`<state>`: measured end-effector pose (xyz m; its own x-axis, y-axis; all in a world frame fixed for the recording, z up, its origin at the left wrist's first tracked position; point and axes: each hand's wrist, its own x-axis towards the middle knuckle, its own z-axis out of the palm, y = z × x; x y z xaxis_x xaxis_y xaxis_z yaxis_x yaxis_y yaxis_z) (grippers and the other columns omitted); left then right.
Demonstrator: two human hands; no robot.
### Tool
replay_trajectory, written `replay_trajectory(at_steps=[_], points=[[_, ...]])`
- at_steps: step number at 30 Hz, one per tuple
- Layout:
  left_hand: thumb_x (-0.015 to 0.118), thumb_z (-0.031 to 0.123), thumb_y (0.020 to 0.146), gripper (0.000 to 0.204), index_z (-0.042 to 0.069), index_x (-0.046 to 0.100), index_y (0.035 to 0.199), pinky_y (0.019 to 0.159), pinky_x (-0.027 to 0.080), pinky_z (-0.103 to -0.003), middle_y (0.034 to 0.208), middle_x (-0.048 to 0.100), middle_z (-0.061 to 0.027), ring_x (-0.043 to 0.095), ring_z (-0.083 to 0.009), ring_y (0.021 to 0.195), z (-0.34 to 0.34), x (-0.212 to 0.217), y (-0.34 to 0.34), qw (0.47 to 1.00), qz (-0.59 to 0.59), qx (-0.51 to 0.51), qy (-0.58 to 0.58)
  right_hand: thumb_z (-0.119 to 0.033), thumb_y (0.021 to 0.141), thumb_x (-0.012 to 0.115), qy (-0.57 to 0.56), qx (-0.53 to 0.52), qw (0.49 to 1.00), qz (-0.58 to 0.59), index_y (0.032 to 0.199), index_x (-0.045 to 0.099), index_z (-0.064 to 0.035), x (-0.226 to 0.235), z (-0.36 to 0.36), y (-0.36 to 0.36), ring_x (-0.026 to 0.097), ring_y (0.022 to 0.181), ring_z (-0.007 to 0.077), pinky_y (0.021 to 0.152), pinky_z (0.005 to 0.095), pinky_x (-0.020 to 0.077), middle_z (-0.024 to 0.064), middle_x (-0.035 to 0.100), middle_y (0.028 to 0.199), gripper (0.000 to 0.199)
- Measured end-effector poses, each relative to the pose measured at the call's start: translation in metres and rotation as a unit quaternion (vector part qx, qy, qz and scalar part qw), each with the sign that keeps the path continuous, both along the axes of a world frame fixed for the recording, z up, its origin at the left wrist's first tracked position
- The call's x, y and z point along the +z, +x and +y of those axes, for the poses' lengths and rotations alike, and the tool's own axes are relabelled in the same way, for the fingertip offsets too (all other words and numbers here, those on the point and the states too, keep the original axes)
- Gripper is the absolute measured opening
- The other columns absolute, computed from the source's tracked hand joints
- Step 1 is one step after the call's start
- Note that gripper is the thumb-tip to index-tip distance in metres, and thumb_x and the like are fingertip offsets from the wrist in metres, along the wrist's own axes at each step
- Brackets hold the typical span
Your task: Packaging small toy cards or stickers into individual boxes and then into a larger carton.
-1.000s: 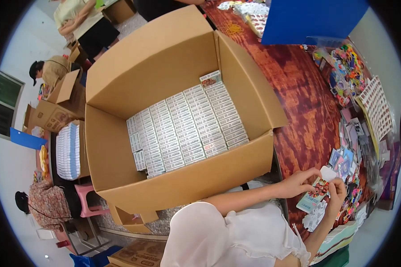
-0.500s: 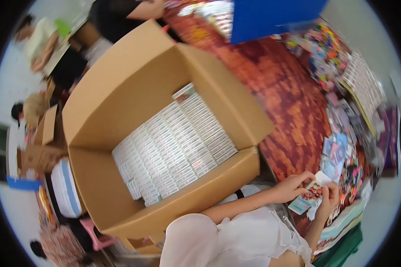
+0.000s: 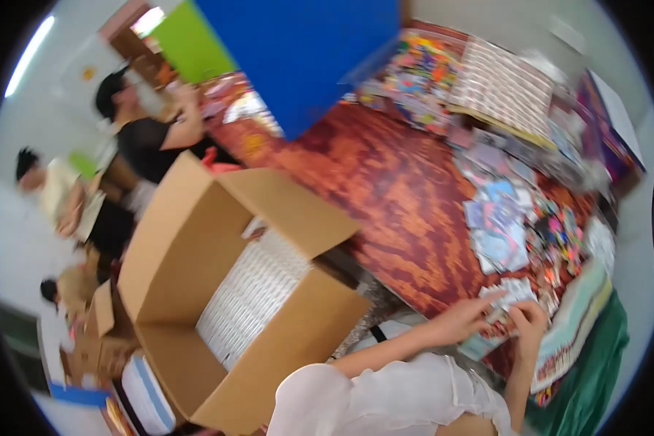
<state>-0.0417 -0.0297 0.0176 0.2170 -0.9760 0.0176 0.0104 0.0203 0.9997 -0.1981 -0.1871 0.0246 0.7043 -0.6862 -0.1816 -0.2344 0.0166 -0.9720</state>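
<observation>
Both my hands meet over the patterned red table at the lower right. My left hand [image 3: 463, 322] reaches in with bent fingers at the upper edge of a small flat printed packet [image 3: 479, 344], light blue with a reddish picture. On the packet's other side, my right hand [image 3: 529, 321] has its thumb and fingers pinched at the top corner. Motion blur hides the exact finger contact. Just beyond the fingers lie whitish slips [image 3: 517, 291]. To the left of my arms stands a large open cardboard box [image 3: 178, 254], holding tight rows of small white packs [image 3: 258, 291].
Cards in a loose pile [image 3: 500, 229] and colourful small items [image 3: 421, 76] cover the table's right side. A blue panel [image 3: 305, 58] stands at the back. A green cloth [image 3: 596, 363] hangs at the right. A person in black [image 3: 152, 138] and others are at the left.
The view has swung, so the big box sits lower and more of the room shows. My hands are still at the packet, with the left fingers now more across its top.
</observation>
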Motion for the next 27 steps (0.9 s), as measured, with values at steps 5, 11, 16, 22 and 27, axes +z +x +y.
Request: replay_trajectory(at_steps=[5, 11, 16, 22, 27], points=[[0.058, -0.007, 0.083, 0.079, 0.014, 0.028, 0.152, 0.076, 0.047, -0.034, 0.093, 0.057, -0.0138, 0.058, -0.0239, 0.084, 0.0, 0.019, 0.002, 1.0, 0.013, 0.014, -0.001, 0.006, 0.081, 0.064, 0.025, 0.05, 0.996, -0.073, 0.083, 0.059, -0.0004, -0.004, -0.011, 0.009, 0.058, 0.078, 0.0097, 0.074, 0.0233, 0.0456, 0.0057, 0.063, 0.086, 0.008], [0.058, -0.009, 0.082, 0.081, 0.014, 0.027, 0.153, 0.076, 0.047, -0.033, 0.093, 0.056, -0.0106, 0.057, -0.019, 0.086, 0.019, 0.013, 0.0, 0.996, 0.025, 0.08, 0.013, 0.009, 0.081, 0.06, 0.051, 0.085, 0.987, -0.124, 0.082, 0.056, 0.0008, -0.009, 0.002, 0.027, 0.058, 0.085, 0.0126, 0.08, 0.0251, 0.0454, 0.009, 0.063, 0.092, 0.009], [0.058, -0.01, 0.082, 0.077, 0.013, 0.035, 0.151, 0.079, 0.048, -0.032, 0.097, 0.057, -0.0103, 0.057, -0.0177, 0.087, 0.02, 0.012, 0.006, 0.997, 0.032, 0.073, -0.006, 0.004, 0.083, 0.061, -0.174, 0.127, 0.974, -0.074, 0.081, 0.06, 0.0026, 0.003, 0.006, 0.017, 0.058, 0.081, 0.0141, 0.075, 0.0276, 0.0461, 0.0079, 0.064, 0.087, 0.003], [0.066, -0.002, 0.081, 0.053, 0.001, 0.054, 0.132, 0.091, 0.049, -0.036, 0.113, 0.061, -0.016, 0.06, -0.028, 0.106, 0.014, 0.005, 0.022, 0.996, 0.004, 0.084, 0.03, -0.006, 0.087, 0.066, 0.075, 0.13, 0.989, 0.011, 0.086, 0.067, 0.0003, 0.015, -0.007, 0.033, 0.059, 0.069, 0.0095, 0.064, 0.0252, 0.0487, 0.0024, 0.066, 0.078, 0.007], [0.059, -0.014, 0.085, 0.061, 0.005, 0.047, 0.142, 0.078, 0.051, -0.024, 0.105, 0.062, -0.007, 0.062, -0.0109, 0.089, -0.006, 0.009, 0.024, 0.993, 0.095, 0.021, 0.063, -0.006, 0.085, 0.068, 0.029, 0.116, 0.992, -0.047, 0.085, 0.067, 0.0021, 0.021, -0.012, 0.027, 0.061, 0.074, 0.0096, 0.067, 0.026, 0.0483, 0.0038, 0.067, 0.082, 0.008]])
